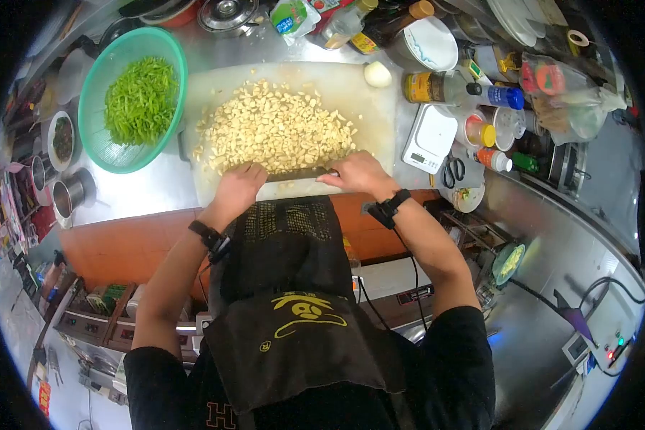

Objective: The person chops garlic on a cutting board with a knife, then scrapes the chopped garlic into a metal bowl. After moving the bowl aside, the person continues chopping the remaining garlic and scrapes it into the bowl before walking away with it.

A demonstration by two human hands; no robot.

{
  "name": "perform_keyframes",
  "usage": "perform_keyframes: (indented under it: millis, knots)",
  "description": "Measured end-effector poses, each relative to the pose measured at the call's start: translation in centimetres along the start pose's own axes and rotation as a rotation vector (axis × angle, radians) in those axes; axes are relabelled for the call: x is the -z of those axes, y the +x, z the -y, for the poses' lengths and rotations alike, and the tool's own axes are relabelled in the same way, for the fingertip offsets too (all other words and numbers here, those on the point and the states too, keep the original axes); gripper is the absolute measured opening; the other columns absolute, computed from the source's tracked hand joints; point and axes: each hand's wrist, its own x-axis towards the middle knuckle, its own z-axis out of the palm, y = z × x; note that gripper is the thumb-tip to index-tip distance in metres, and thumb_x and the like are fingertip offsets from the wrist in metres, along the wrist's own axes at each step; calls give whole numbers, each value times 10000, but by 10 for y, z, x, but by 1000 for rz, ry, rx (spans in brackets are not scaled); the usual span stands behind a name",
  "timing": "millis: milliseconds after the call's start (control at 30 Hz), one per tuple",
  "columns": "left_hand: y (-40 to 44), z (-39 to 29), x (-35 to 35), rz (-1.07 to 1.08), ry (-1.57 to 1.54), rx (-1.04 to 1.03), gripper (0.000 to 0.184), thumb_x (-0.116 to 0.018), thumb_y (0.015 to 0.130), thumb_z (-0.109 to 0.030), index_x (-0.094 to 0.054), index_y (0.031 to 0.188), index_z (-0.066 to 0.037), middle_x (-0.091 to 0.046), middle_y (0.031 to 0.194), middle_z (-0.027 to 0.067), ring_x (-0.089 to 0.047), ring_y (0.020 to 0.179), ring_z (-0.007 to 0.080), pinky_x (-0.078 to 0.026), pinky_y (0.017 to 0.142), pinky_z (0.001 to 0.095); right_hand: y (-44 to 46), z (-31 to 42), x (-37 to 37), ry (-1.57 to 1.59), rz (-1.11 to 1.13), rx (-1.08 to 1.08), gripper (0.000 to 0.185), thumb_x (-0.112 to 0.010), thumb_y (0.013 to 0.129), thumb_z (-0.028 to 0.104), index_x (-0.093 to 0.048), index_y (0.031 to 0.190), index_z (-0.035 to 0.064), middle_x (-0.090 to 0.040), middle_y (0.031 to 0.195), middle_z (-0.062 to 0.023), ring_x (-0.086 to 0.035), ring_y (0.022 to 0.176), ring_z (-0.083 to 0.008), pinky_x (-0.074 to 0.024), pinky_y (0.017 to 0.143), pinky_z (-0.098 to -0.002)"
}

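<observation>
A knife [297, 174] lies crosswise at the near edge of a heap of chopped pale-yellow pieces [279, 129], which look like garlic. My right hand [360, 174] is closed around the handle end, its thumb pointing along the blade. At the other end, the fingers of my left hand [241, 185] are bent and pressed together on the blade's tip. Beneath the heap is a white cutting board [373, 129], with a few loose bits scattered on it. A whole peeled pale bulb [377, 74] rests at the board's far right corner.
On the left, a green colander [89, 115] holds sliced green vegetable [142, 100]. Right of the board are a white kitchen scale [430, 136], scissors [453, 172] and several bottles and jars. A white bowl [428, 44] stands behind. Metal cups [72, 193] sit far left.
</observation>
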Motion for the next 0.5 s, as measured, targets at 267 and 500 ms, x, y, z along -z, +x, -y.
perform_keyframes:
  millis: [267, 500]
  knots:
    - [26, 8, 51, -86, -39, 77, 211, -739, 896, -93, -676, 1091, -40, -703, 1112, 143, -685, 1060, 349, -569, 911, 448, -18, 10, 31, 132, 28, -90, 692, -520, 1038, 708, -812, 896, 96, -725, 760, -187, -710, 772, -400, -555, 739, -505]
    - [10, 8, 58, -292, -250, 292, 615, -764, 914, -188, -566, 1471, -19, -590, 1487, 196, -514, 1407, 407, -379, 1208, 550, -36, 32, 34, 998, -33, -526, 784, -460, 1089, 706, -556, 643, 69, -478, 533, -7, -491, 437, -148, -445, 452, -335]
